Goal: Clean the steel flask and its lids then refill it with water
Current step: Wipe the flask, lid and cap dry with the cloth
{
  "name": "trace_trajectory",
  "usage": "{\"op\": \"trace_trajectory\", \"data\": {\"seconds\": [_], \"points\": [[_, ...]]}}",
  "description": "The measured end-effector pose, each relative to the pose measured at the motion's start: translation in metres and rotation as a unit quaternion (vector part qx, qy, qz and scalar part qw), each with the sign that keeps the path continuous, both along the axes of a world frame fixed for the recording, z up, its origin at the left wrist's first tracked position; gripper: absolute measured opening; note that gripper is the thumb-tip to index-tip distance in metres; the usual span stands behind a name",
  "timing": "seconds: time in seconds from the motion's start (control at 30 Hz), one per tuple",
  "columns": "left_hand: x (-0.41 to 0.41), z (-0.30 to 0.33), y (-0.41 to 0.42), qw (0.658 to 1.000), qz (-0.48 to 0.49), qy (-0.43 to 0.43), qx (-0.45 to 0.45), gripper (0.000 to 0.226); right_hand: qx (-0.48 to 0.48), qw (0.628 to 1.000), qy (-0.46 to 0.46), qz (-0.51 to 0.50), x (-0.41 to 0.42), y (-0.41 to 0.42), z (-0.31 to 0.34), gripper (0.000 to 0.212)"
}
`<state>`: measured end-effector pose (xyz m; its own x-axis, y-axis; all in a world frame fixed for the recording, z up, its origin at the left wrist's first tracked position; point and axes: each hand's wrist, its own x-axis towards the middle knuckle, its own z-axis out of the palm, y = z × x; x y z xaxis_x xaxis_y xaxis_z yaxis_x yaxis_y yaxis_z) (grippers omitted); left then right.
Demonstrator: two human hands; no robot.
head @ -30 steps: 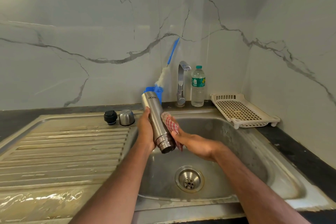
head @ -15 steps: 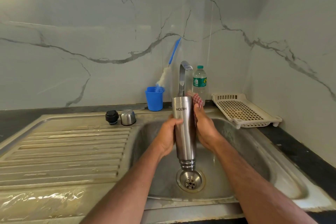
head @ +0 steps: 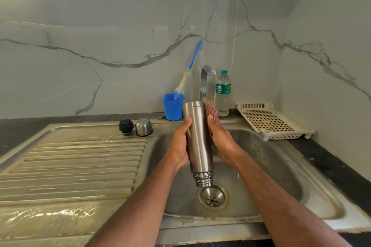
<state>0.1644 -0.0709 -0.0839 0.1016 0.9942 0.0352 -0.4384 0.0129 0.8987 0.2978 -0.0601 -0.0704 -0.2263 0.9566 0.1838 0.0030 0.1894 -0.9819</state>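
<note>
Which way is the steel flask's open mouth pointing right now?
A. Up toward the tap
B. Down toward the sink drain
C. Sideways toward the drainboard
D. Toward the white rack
B: the steel flask is held upside down, its threaded neck just above the drain.

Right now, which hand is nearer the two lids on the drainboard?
Left. The left hand grips the flask on the side facing the lids; the right hand is beyond the flask.
</note>
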Motion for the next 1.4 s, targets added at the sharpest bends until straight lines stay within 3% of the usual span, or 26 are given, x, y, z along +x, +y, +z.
{"op": "trace_trajectory", "data": {"seconds": [0.1, 0.27, 0.43, 0.5, 0.6, 0.7, 0.8, 0.97, 1.07, 1.13, 1.23, 1.3, 1.4], "points": [[0.000, 0.002, 0.001, 1.000, 0.006, -0.021, -0.019, 0.060, -0.022, 0.999, -0.011, 0.047, 0.008, -0.013, -0.001, 0.055], [0.003, 0.003, 0.003, 0.997, -0.002, 0.056, 0.045, 0.066, 0.170, 0.983, -0.064, 0.018, -0.006, -0.012, 0.000, 0.059], [0.007, -0.005, 0.004, 0.991, 0.024, 0.124, 0.050, 0.077, -0.036, 0.998, 0.059, -0.006, 0.008, -0.001, -0.001, 0.054], [0.006, -0.002, 0.007, 0.991, 0.047, 0.121, 0.045, 0.079, -0.050, 0.998, 0.039, 0.025, 0.013, -0.005, -0.005, 0.050], [0.004, 0.002, 0.009, 0.987, 0.045, 0.141, 0.055, 0.077, 0.060, 0.998, -0.007, 0.011, 0.008, -0.012, 0.001, 0.049], [0.006, 0.002, 0.008, 0.974, 0.059, 0.202, 0.087, 0.060, 0.185, 0.981, -0.062, -0.004, 0.000, -0.013, 0.009, 0.050], [-0.005, 0.007, 0.009, 0.980, 0.125, 0.144, 0.063, 0.045, 0.168, 0.974, -0.134, 0.070, -0.003, -0.010, -0.005, 0.056], [-0.031, 0.015, 0.011, 0.976, 0.209, 0.052, -0.009, 0.044, 0.023, 0.970, -0.165, 0.175, 0.019, -0.021, -0.003, 0.059], [-0.024, 0.015, 0.009, 0.981, 0.173, 0.087, -0.005, 0.050, 0.161, 0.956, -0.217, 0.115, 0.010, -0.021, -0.003, 0.060], [-0.014, 0.013, 0.007, 0.981, 0.142, 0.127, 0.026, 0.051, 0.200, 0.960, -0.176, 0.079, 0.001, -0.017, -0.001, 0.056], [-0.006, 0.011, 0.007, 0.980, 0.145, 0.127, 0.046, 0.052, 0.058, 0.992, -0.087, 0.071, 0.004, -0.016, 0.006, 0.052], [-0.011, 0.015, 0.007, 0.981, 0.171, 0.086, 0.031, 0.050, -0.029, 0.992, -0.091, 0.078, 0.015, -0.013, 0.000, 0.058], [-0.026, 0.023, 0.009, 0.977, 0.211, -0.010, 0.003, 0.046, -0.072, 0.990, -0.089, 0.078, 0.028, -0.016, -0.005, 0.043]]}}
